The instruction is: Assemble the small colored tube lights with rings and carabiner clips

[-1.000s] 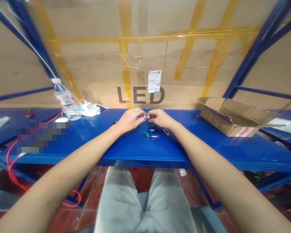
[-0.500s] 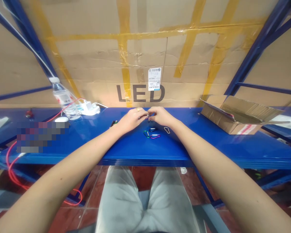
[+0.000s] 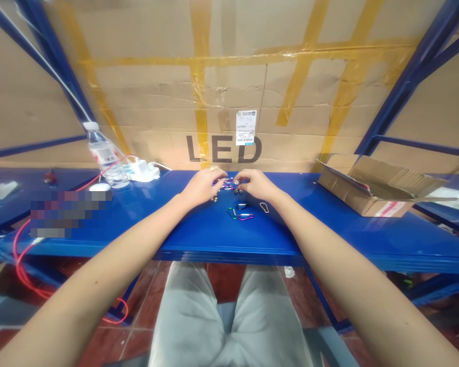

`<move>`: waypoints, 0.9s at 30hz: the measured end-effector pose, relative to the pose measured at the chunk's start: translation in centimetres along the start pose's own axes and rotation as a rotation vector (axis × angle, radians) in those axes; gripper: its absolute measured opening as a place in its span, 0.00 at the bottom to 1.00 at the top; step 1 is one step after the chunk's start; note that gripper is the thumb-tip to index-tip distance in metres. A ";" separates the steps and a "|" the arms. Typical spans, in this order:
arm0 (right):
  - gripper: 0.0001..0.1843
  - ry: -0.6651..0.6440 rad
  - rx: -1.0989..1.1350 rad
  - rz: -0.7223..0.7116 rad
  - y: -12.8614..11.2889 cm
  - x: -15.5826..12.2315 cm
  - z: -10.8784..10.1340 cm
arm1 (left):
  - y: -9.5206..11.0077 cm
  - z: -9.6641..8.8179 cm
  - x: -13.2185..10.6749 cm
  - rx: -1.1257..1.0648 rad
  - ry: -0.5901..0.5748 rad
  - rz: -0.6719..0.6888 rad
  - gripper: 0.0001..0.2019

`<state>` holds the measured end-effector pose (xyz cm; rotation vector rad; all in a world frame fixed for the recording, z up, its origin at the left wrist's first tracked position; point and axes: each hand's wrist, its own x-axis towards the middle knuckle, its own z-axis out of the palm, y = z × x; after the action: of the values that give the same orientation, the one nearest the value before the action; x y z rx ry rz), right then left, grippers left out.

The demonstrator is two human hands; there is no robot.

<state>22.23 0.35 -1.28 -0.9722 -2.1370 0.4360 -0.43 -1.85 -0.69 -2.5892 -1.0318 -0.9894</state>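
Observation:
My left hand (image 3: pixel 202 186) is over the far part of the blue table, fingers curved and apart. Small dark and gold-coloured metal pieces (image 3: pixel 214 197) show beneath its palm. Facing it, my right hand (image 3: pixel 257 184) pinches a small shiny piece (image 3: pixel 236 181), too small to name. A cluster of purple and blue carabiners (image 3: pixel 228 184) lies between the hands. Dark metal pieces (image 3: pixel 238 191) show under my right fingertips. Closer to me lie a green carabiner (image 3: pixel 232 213), a dark blue carabiner (image 3: pixel 242 206), a purple carabiner (image 3: pixel 246 217) and a gold-coloured carabiner (image 3: pixel 264 207).
An open cardboard box (image 3: pixel 382 201) stands on the right of the blue table (image 3: pixel 229 237). To the left are a water bottle (image 3: pixel 106 158), a white power strip (image 3: pixel 143 171) and a red cable (image 3: pixel 18 255). A large cardboard panel (image 3: pixel 153 112) rises behind.
My hands, close together at the fingertips before, are now apart. The left has shifted left and its fingers have loosened, uncovering the purple and blue carabiners. The view has shifted slightly.

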 end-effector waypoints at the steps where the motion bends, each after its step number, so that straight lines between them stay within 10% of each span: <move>1: 0.12 -0.002 -0.009 0.014 0.1 0.0 0.0 | -0.5 -0.1 -0.1 0.006 -0.018 -0.050 0.10; 7: 0.13 -0.083 0.010 0.059 0.4 0.0 0.2 | -2.3 0.6 -0.6 -0.029 -0.246 -0.281 0.08; 16: 0.11 -0.096 0.029 0.051 0.1 0.1 0.5 | -2.2 2.8 0.4 0.084 -0.245 -0.282 0.08; 27: 0.11 -0.086 0.008 0.054 -0.4 -0.1 0.4 | -1.4 2.4 0.9 -0.352 -0.424 -0.465 0.04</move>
<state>21.78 -0.02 -1.34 -1.0254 -2.1876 0.5217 0.37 0.67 -2.05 -2.9998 -1.7719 -0.7728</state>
